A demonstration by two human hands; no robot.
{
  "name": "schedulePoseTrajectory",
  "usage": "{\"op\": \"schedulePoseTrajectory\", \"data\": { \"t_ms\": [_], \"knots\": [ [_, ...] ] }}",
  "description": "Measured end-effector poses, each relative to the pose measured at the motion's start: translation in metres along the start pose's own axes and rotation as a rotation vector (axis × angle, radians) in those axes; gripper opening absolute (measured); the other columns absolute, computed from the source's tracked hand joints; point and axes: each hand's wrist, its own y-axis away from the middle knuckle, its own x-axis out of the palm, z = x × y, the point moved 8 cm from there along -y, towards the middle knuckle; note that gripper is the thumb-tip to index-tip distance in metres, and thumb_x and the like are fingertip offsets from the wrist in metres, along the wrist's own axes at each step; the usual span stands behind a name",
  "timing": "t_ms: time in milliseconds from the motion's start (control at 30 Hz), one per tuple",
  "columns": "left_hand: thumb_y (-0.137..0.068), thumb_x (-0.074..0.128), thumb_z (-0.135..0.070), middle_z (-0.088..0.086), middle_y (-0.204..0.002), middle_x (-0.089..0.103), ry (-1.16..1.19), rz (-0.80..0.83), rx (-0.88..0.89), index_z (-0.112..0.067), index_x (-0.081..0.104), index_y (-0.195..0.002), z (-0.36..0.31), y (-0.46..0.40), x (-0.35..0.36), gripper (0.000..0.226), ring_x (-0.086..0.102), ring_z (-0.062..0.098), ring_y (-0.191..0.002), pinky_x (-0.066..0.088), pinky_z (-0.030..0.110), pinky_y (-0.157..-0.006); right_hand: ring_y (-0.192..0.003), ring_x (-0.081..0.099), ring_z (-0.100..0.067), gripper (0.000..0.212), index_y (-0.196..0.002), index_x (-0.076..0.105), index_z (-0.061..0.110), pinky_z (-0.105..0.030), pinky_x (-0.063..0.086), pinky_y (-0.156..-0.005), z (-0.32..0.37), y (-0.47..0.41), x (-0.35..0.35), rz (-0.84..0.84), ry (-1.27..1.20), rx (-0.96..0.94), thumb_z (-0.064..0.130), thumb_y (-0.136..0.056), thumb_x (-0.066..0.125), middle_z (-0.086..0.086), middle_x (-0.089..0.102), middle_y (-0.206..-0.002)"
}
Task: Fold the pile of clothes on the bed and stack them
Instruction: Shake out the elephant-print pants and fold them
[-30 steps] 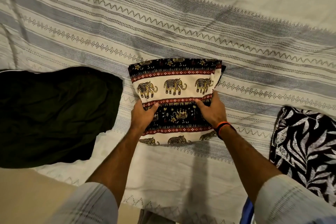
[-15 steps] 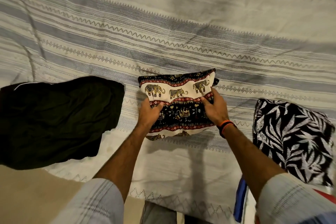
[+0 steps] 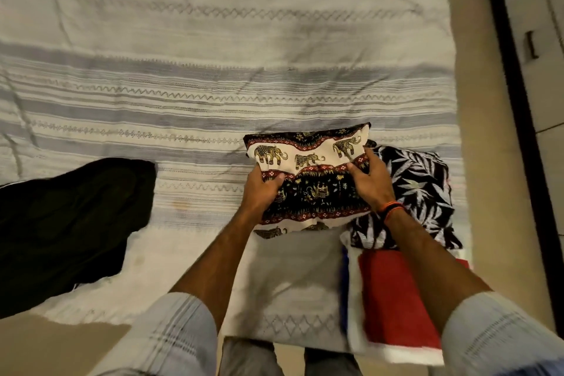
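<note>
Where a second ago it lay flat mid-bed, the folded elephant-print garment (image 3: 311, 174) is now gripped by both hands (image 3: 265, 189) (image 3: 370, 178) — carried right, overlapping the leaf-print piece (image 3: 418, 186). Stacking seems underway — the black garment (image 3: 70, 223) waits unfolded.

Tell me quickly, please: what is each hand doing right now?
Left hand: fingers grip the folded elephant-print cloth.
Right hand: fingers grip the same cloth at its right side.

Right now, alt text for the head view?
Both hands, left hand and right hand, grip a folded elephant-print garment above a striped bedspread, beside a leaf-print garment. A dark garment lies at left.
</note>
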Motion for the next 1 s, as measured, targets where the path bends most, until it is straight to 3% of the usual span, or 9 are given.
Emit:
{"op": "schedulePoseTrajectory", "data": {
  "t_ms": [267, 433, 533, 567, 633, 733, 867, 1000],
  "knots": [
    [-0.095, 0.06, -0.008, 0.006, -0.123, 0.065, 0.02, 0.112, -0.015, -0.015, 0.055, -0.127, -0.018, 0.033, 0.14, 0.033, 0.062, 0.022, -0.11, 0.051, 0.048, -0.098, -0.146, 0.028, -0.024, 0.062, -0.153, 0.03, 0.012, -0.037, 0.023, -0.118, -0.076, -0.005, -0.135, -0.089, -0.031, 0.016, 0.019, -0.098, 0.059, -0.009, 0.03, -0.159],
    [-0.094, 0.061, -0.004, 0.004, -0.116, 0.068, 0.046, 0.17, 0.02, -0.014, 0.059, -0.12, -0.03, 0.036, 0.197, 0.028, 0.064, 0.022, -0.108, 0.054, 0.043, -0.093, -0.144, 0.032, -0.023, 0.064, -0.152, 0.031, 0.011, -0.037, 0.025, -0.12, -0.114, -0.017, -0.19, -0.146, -0.107, 0.015, 0.015, -0.096, 0.061, -0.008, 0.034, -0.157],
    [-0.094, 0.06, -0.004, 0.007, -0.115, 0.068, 0.116, 0.179, -0.055, -0.015, 0.059, -0.119, -0.022, 0.031, 0.217, 0.027, 0.066, 0.025, -0.107, 0.054, 0.049, -0.094, -0.141, 0.037, -0.023, 0.065, -0.152, 0.032, 0.012, -0.039, 0.029, -0.118, -0.137, -0.028, -0.208, -0.179, -0.144, 0.037, 0.014, -0.095, 0.063, -0.007, 0.039, -0.154],
    [-0.095, 0.06, -0.007, 0.007, -0.119, 0.067, 0.055, 0.163, -0.041, -0.017, 0.056, -0.122, -0.017, 0.025, 0.219, 0.029, 0.064, 0.025, -0.111, 0.052, 0.05, -0.097, -0.139, 0.041, -0.025, 0.064, -0.151, 0.034, 0.013, -0.041, 0.033, -0.116, -0.147, -0.031, -0.211, -0.192, -0.101, 0.055, 0.015, -0.095, 0.063, -0.008, 0.043, -0.152],
    [-0.094, 0.063, -0.016, 0.004, -0.131, 0.058, -0.331, 0.156, 0.035, -0.014, 0.044, -0.133, -0.001, 0.011, 0.222, 0.044, 0.054, 0.025, -0.122, 0.045, 0.046, -0.105, -0.128, 0.051, -0.033, 0.063, -0.148, 0.037, 0.015, -0.045, 0.043, -0.106, -0.168, -0.036, -0.21, -0.213, 0.171, 0.119, 0.017, -0.092, 0.066, -0.014, 0.053, -0.141],
    [-0.082, 0.077, -0.025, 0.016, -0.141, 0.046, -0.878, 0.162, -0.064, -0.004, 0.033, -0.14, 0.038, -0.001, 0.227, 0.076, 0.047, 0.032, -0.128, 0.043, 0.045, -0.107, -0.124, 0.047, -0.039, 0.072, -0.147, 0.029, 0.009, -0.05, 0.044, -0.099, -0.196, -0.039, -0.191, -0.071, 0.655, 0.238, 0.011, -0.085, 0.067, -0.021, 0.045, -0.138],
    [-0.086, 0.073, -0.021, 0.016, -0.154, 0.031, -0.968, 0.212, 0.103, -0.014, 0.03, -0.151, 0.04, 0.007, 0.251, 0.079, 0.036, 0.033, -0.139, 0.035, 0.047, -0.114, -0.128, 0.044, -0.033, 0.055, -0.139, 0.043, 0.009, -0.047, 0.043, -0.105, -0.197, -0.044, -0.147, 0.144, 0.706, 0.063, 0.023, -0.09, 0.065, -0.016, 0.044, -0.142],
    [-0.088, 0.07, -0.023, 0.009, -0.162, 0.018, -1.033, 0.423, 0.148, -0.023, 0.025, -0.154, 0.058, 0.009, 0.282, 0.08, 0.023, 0.031, -0.147, 0.024, 0.045, -0.12, -0.145, 0.026, -0.03, 0.068, -0.152, 0.029, 0.014, -0.045, 0.029, -0.117, -0.203, -0.041, -0.112, 0.335, 0.628, 0.016, 0.033, -0.095, 0.061, -0.012, 0.024, -0.159]
  ]
}}
